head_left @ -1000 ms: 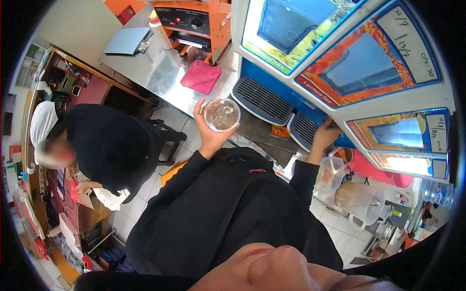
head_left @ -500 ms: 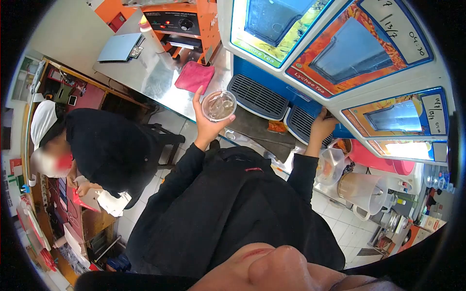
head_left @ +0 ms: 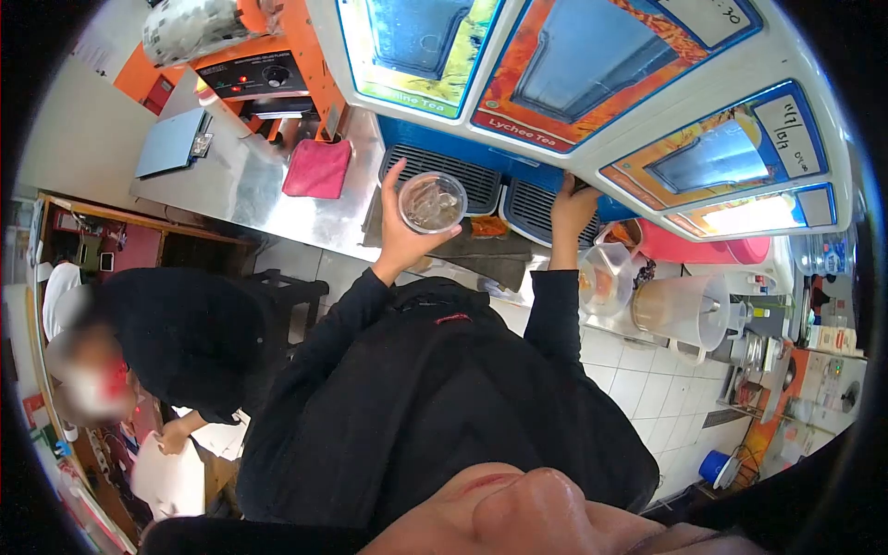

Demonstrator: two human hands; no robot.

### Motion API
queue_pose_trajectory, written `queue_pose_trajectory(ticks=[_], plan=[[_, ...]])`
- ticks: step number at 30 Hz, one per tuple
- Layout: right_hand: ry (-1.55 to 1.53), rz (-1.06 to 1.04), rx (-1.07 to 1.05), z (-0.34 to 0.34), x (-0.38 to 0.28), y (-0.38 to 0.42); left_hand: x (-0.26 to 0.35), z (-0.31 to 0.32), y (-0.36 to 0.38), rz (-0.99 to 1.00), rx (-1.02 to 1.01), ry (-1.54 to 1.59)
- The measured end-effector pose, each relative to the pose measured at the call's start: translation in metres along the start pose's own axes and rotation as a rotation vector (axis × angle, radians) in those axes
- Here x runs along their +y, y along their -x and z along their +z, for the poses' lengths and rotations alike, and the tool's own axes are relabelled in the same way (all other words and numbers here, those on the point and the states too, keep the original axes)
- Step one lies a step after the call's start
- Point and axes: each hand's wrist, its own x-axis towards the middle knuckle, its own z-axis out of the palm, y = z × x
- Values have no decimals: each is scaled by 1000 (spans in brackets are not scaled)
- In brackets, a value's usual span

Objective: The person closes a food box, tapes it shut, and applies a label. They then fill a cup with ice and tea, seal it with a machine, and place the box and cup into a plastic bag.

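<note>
My left hand [head_left: 407, 231] is closed round a clear plastic cup [head_left: 433, 222] with what looks like ice in it. The cup is held upright in front of the drip trays of a drink dispenser [head_left: 592, 162]. Over at the dispenser's lower edge, my right hand [head_left: 573, 217] has its fingers curled at a small dark part, partly hidden, above the right-hand drip tray [head_left: 529, 208]. The left drip tray [head_left: 476, 190] lies just behind the cup. "Lychee Tea" is printed on a dispenser panel [head_left: 527, 129].
A pink cloth [head_left: 316, 169] lies on the metal counter [head_left: 264, 208] beside an orange cup-sealing machine [head_left: 319, 55]. Clear pitchers [head_left: 680, 310] stand at right near a pink tub [head_left: 684, 245]. At left another person [head_left: 185, 333] in black holds a pale sheet [head_left: 168, 476].
My view has shifted, so the dispenser and counter appear farther left. The cup now sits closer to the drip trays. The other person's hand has moved down onto a pale sheet.
</note>
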Motion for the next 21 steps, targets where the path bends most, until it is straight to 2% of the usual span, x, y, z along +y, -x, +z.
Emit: queue_pose_trajectory(ticks=[9,17,21], plan=[[32,48,-28,-3,-5,0,-1,20,-14,29,-103,35],[-144,63,12,-19,-11,17,-23,54,-31,40,-230,-23],[-5,36,-24,-36,-5,33,-43,82,-39,5,-342,-79]])
